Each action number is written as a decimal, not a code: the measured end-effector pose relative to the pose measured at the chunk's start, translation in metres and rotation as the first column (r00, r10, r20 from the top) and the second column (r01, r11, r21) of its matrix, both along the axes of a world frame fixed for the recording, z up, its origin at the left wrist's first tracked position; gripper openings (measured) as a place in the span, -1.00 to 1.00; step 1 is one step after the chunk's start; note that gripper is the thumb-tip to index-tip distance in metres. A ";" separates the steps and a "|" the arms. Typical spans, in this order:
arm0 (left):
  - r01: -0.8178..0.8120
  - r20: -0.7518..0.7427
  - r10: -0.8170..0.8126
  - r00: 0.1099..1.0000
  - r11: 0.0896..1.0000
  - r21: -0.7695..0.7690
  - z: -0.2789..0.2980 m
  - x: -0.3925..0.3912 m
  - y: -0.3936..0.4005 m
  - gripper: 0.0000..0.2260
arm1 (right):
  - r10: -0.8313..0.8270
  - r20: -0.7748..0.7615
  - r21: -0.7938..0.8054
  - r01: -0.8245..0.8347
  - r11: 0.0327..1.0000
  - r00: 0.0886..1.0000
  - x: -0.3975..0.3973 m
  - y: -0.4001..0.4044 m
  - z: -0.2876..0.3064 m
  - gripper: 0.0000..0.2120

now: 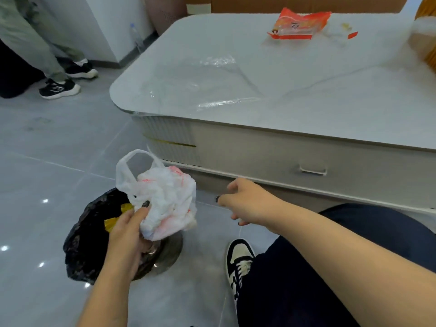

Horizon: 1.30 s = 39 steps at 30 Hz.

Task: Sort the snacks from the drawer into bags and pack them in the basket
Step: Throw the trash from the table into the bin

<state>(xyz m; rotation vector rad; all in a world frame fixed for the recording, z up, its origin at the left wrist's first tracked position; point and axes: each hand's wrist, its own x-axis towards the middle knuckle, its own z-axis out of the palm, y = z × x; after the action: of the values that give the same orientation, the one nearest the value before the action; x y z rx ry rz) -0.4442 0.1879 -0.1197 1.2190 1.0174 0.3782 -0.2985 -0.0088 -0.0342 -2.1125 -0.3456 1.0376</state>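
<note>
Above grey floor tiles [47, 166], the left hand [128, 228] grips a crumpled white, red-printed bag [167, 199]; right hand [245, 201] loosely open.

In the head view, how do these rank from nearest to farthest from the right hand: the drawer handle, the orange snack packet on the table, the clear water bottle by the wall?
From the right hand:
1. Pale drawer handle, just up and right, on the table's front.
2. Orange snack packet, far up on the white tabletop.
3. Clear water bottle, far up-left on the floor by the wall.
</note>
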 end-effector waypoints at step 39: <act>0.720 -0.558 -0.497 0.664 0.227 0.655 0.142 0.186 -0.153 -0.67 | 0.343 0.721 -0.389 -0.059 0.919 0.602 0.116 -0.180 0.075 -0.44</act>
<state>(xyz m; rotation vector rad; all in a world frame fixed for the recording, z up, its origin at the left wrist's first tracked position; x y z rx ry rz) -0.2578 0.0351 0.0220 2.5430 0.3645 0.0463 -0.1823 -0.1887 0.0407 -2.8166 -0.9129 0.1951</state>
